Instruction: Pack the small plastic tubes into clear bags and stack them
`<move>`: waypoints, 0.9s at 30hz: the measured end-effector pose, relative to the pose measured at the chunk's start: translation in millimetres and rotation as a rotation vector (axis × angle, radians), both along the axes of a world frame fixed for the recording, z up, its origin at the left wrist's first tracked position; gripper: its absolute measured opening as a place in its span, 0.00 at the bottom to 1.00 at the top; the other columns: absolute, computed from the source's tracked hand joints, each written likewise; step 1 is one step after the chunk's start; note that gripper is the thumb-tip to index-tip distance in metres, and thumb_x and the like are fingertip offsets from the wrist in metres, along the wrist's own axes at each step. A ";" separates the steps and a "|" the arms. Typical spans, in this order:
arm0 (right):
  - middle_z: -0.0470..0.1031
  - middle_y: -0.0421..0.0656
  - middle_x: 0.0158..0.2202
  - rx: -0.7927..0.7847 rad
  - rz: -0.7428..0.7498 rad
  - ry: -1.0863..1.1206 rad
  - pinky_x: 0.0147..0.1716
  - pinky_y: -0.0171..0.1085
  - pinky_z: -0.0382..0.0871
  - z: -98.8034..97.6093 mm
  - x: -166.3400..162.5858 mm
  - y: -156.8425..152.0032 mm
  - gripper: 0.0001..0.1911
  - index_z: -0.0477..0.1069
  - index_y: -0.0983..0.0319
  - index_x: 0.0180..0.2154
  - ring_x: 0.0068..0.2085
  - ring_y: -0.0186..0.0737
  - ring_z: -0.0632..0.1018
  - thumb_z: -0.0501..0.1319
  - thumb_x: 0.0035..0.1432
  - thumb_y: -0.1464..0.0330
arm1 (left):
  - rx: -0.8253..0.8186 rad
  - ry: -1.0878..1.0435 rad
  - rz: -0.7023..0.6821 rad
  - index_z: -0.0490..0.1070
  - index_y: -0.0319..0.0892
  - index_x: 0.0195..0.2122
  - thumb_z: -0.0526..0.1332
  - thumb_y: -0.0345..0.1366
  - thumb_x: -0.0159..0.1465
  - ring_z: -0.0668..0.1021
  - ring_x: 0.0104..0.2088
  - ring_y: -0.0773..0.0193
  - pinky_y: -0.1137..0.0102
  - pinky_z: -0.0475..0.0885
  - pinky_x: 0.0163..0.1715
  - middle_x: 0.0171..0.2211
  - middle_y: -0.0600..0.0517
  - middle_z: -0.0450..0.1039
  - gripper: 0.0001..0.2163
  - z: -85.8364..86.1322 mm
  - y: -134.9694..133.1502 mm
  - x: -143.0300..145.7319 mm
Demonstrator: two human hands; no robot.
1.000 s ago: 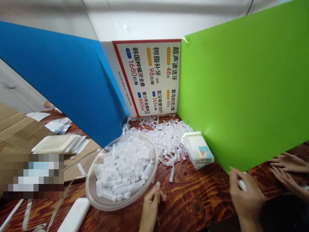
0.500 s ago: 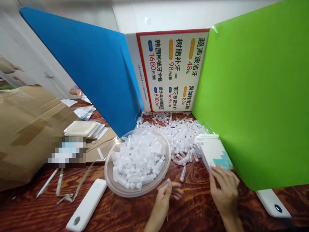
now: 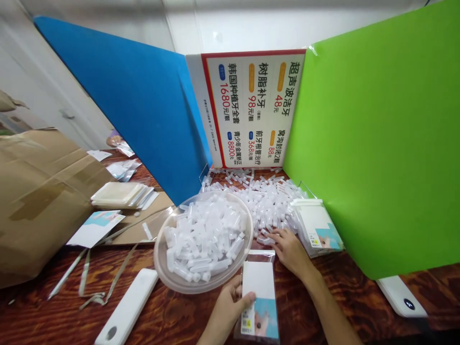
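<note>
- Left hand [image 3: 224,314]: at the near edge of the view, closed on a clear plastic pouch [image 3: 259,292], with the thumb on top of its left edge and the fingers hidden beneath.
- The pouch lies nearly flat just above the wooden surface [image 3: 179,321]. Its long axis runs from near to far. The end with the blue picture points towards the person, and the clear sealed end points away towards the tubes. A white card fills its middle.
- White power bank [image 3: 125,311]: flat on the surface left of the hand, angled towards the bowl.
- Right hand [image 3: 289,247]: palm down just beyond the pouch, fingers extended and slightly spread, with the tips resting on the near edge of the pile of loose tubes [image 3: 266,196].
- Clear bowl [image 3: 168,278]: heaped with small translucent capped tubes, left of the right hand and touching the pile.
- Stack of pouches [image 3: 316,227]: just right of the right hand, against the green panel [image 3: 377,143].
- Cardboard box [image 3: 39,191]: far left.
- Blue panel [image 3: 143,105] and printed price sign [image 3: 251,108]: upright behind the pile.
</note>
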State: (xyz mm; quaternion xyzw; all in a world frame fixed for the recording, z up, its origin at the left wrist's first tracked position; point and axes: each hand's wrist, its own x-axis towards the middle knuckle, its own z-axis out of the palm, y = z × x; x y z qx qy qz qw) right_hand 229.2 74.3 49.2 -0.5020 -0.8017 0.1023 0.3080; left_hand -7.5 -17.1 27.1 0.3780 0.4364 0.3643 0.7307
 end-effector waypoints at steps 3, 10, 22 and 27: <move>0.80 0.49 0.43 -0.030 0.076 -0.105 0.48 0.49 0.73 -6.2 -8.9 23.8 0.13 0.79 0.60 0.41 0.45 0.49 0.77 0.59 0.62 0.78 | 0.011 -0.014 -0.012 0.75 0.37 0.52 0.76 0.54 0.49 0.83 0.30 0.57 0.70 0.75 0.30 0.35 0.44 0.84 0.34 2.7 -7.8 -7.6; 0.82 0.46 0.40 -0.431 0.044 0.780 0.37 0.41 0.76 -7.0 -18.4 -15.3 0.17 0.70 0.57 0.50 0.40 0.47 0.82 0.66 0.62 0.60 | 0.056 -0.064 -0.087 0.74 0.37 0.55 0.74 0.49 0.55 0.81 0.33 0.58 0.72 0.73 0.31 0.40 0.43 0.82 0.31 15.0 -13.6 -4.8; 0.77 0.40 0.30 -0.605 -0.056 1.075 0.29 0.33 0.68 -36.6 -10.2 -87.3 0.18 0.75 0.61 0.32 0.30 0.38 0.76 0.73 0.51 0.54 | 0.035 -0.023 -0.313 0.72 0.38 0.57 0.72 0.51 0.58 0.80 0.36 0.60 0.72 0.71 0.34 0.40 0.46 0.80 0.31 11.1 -1.0 11.5; 0.80 0.47 0.33 -0.432 -0.158 0.702 0.37 0.40 0.72 -32.4 -8.5 -64.8 0.19 0.81 0.62 0.33 0.35 0.45 0.78 0.63 0.62 0.53 | 0.068 0.057 -0.265 0.73 0.38 0.55 0.70 0.50 0.60 0.81 0.42 0.55 0.69 0.73 0.39 0.45 0.43 0.80 0.27 10.5 0.8 9.9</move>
